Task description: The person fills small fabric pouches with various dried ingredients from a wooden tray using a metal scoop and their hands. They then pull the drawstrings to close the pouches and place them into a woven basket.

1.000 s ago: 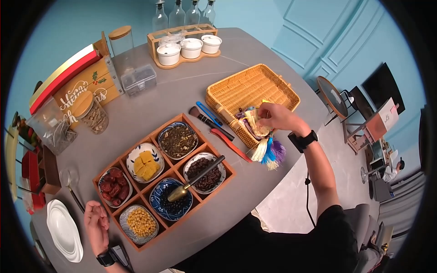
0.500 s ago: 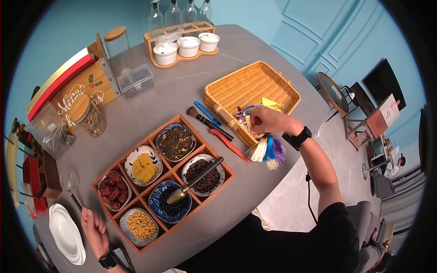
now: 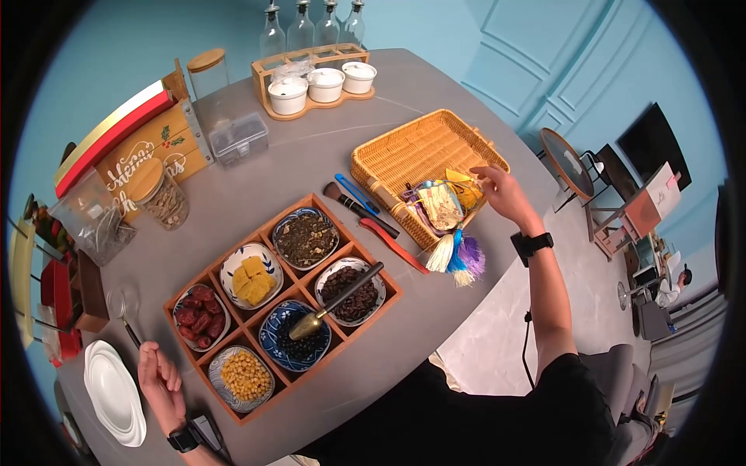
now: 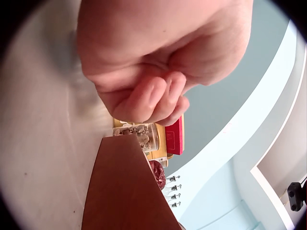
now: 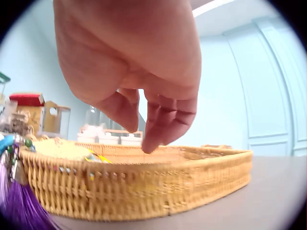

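Observation:
My right hand [image 3: 505,196] hovers over the right rim of a wicker basket [image 3: 420,151], its thumb and fingers bent and apart with nothing between them in the right wrist view. In the basket lie a cream patterned sachet [image 3: 440,208] and a yellow one [image 3: 464,189]; cream, blue and purple tassels [image 3: 469,255] hang over the near rim. Beside a divided wooden box [image 3: 395,299], my left hand [image 3: 161,380] idles with loosely curled fingers, holding nothing. Bowls of red dates [image 3: 200,317], yellow chunks [image 3: 253,281], dried leaves [image 3: 305,237] and beans fill the box.
A scoop [image 3: 307,326] lies across two bowls. Between box and basket are a brush [image 3: 350,202], a blue-handled tool [image 3: 357,194] and a red strip-like tool [image 3: 394,245]. A white dish [image 3: 114,394] is at left. Jars, lidded white pots [image 3: 325,84] and bottles stand behind.
My right hand has let go of the cream sachet, which now lies in the basket, and has moved right to the rim. The left hand stays about where it was.

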Demonstrator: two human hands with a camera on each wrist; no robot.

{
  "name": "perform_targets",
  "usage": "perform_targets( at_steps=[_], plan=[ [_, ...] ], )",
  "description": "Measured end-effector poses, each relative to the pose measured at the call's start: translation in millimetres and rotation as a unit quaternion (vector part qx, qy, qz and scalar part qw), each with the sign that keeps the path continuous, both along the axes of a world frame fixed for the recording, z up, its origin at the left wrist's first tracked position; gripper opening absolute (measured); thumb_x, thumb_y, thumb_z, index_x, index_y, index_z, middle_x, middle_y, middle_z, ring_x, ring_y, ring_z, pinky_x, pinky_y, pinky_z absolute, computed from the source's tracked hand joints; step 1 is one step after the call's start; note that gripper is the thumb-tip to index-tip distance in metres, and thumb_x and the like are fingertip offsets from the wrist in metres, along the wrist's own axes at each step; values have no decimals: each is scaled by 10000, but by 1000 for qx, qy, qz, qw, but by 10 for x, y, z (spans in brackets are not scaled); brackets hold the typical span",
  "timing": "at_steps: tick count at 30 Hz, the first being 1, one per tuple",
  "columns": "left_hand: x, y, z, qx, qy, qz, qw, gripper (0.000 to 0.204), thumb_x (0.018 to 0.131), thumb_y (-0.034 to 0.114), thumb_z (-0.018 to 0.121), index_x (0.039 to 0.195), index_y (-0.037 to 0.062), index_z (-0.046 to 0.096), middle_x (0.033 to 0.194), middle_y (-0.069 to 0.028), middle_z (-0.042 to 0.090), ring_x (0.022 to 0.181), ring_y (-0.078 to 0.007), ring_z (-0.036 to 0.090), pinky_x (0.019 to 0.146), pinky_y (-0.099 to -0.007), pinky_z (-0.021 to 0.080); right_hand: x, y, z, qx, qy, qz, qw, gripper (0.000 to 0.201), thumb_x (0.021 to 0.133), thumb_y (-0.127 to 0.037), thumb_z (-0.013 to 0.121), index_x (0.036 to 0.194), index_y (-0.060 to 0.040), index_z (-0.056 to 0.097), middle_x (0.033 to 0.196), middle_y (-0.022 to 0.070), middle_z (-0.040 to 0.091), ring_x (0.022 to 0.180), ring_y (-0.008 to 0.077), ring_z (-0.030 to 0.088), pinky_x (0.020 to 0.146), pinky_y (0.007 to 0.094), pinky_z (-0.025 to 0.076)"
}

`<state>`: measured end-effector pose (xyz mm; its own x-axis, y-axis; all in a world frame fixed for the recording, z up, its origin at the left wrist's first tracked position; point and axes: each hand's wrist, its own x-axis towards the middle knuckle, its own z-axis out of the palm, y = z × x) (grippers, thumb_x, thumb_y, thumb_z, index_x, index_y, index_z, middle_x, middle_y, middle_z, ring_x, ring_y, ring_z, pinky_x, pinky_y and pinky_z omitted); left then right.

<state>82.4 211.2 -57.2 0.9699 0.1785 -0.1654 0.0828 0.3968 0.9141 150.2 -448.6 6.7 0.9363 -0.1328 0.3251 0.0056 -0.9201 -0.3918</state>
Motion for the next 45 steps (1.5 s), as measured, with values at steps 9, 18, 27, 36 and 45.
perform_targets(
  at_steps=[9, 18, 27, 36, 45],
  plan=[
    [4, 75, -128, 30, -16, 1, 999, 155, 986, 181, 558, 1106, 90, 526, 679, 36, 420, 490, -31, 322, 437, -177, 254, -171, -280, -233, -31, 137, 55, 988, 279, 830, -56, 623, 1087, -41, 730, 1022, 166, 705, 903, 303, 679, 817, 379, 531],
    [-9, 107, -108, 14, -9, -11, 1000, 167, 1039, 244, 520, 1002, 81, 528, 570, 60, 315, 436, -25, 243, 381, -198, 212, -55, -272, -213, -24, 161, 33, 986, 337, 826, -60, 693, 1161, -31, 699, 997, 141, 695, 851, 232, 668, 763, 339, 526],
    [-30, 56, -28, -19, 6, -14, 1000, 252, 1043, 289, 496, 884, 93, 498, 584, 47, 328, 444, -42, 262, 391, -209, 217, -58, -78, 130, -5, 121, -21, 992, 303, 871, -147, 652, 1130, 4, 696, 946, 161, 706, 780, 240, 666, 734, 370, 526],
    [-6, 47, -58, 11, -120, -37, 992, 313, 760, -111, 420, 544, 97, 331, 566, -6, 344, 550, -119, 325, 495, -243, 239, 193, 546, 249, 47, 234, 47, 970, 219, 825, -195, 737, 896, 8, 698, 804, 102, 695, 740, 187, 638, 698, 331, 508],
    [-43, 114, -67, -52, -110, -42, 992, 312, 795, -104, 405, 562, 96, 354, 542, 5, 313, 517, -95, 267, 450, -243, 195, 173, 516, 84, 37, 215, 127, 968, 206, 794, -190, 754, 865, -10, 684, 780, 97, 669, 733, 211, 634, 675, 346, 492]
  ],
)
